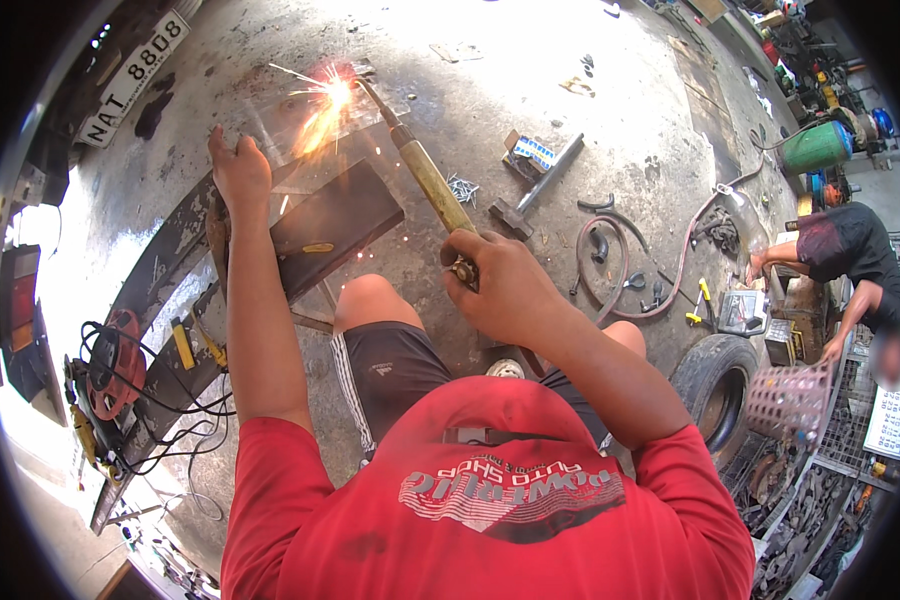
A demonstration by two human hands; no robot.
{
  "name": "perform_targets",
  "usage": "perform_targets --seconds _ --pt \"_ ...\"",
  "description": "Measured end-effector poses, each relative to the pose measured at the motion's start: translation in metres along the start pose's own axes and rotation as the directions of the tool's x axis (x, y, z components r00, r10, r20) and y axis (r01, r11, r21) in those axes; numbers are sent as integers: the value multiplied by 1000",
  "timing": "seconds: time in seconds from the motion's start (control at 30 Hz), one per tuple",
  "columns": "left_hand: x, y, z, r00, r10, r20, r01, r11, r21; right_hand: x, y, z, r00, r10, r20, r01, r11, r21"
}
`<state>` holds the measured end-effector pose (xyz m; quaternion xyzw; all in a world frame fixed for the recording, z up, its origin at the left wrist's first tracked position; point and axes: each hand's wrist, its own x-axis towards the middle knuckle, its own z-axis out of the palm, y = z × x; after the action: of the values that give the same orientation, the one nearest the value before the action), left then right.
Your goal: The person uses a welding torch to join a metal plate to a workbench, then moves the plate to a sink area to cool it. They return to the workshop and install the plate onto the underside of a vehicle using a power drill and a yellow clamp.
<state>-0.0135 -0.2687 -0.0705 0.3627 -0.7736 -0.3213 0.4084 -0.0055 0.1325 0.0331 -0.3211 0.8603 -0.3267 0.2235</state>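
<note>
My right hand (pixel 505 285) is wrapped round the rear of a long brass-coloured gas torch (pixel 432 185), near its valve. The torch slants up and left across the floor. At its tip, bright orange sparks (pixel 332 98) spray over a thin metal sheet (pixel 280 125), and the glare hides the exact contact point. My left hand (pixel 241 178) is beside the sheet, above a long dark curved metal part (pixel 165 250). One finger points forward while the others look curled; what they hold, if anything, is hidden. Between my arms sits a brown metal channel (pixel 340 222) with a small yellow piece on it.
A hammer (pixel 530 195), small box (pixel 530 152) and loose nails (pixel 461 188) lie ahead. Right are a coiled hose (pixel 625 262), tyre (pixel 712 385), green cylinder (pixel 816 147) and a crouching person (pixel 855 260) with a pink basket (pixel 790 402). Left is a red cable reel (pixel 117 362).
</note>
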Motion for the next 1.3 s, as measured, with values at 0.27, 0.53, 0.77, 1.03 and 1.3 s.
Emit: perform_targets --seconds 0.27,0.53,0.77,1.03,1.3 --pt "-1 4 -2 1000 -19 10 18 999 40 0 -2 -1 999 -20 -35 20 1000 -4" --pt "-7 21 -6 994 -108 34 107 993 47 -2 -1 -3 999 -15 -39 14 1000 -15" --pt "-7 24 -7 989 -141 39 139 989 47 -2 0 -8 1000 -13 2 13 1000 9" --pt "-6 20 -5 993 -116 37 114 993 42 -1 -3 -8 1000 -20 -2 20 1000 17" --pt "-5 12 -4 993 -105 45 103 994 31 -1 -2 -6 1000 -23 -21 23 1000 11"
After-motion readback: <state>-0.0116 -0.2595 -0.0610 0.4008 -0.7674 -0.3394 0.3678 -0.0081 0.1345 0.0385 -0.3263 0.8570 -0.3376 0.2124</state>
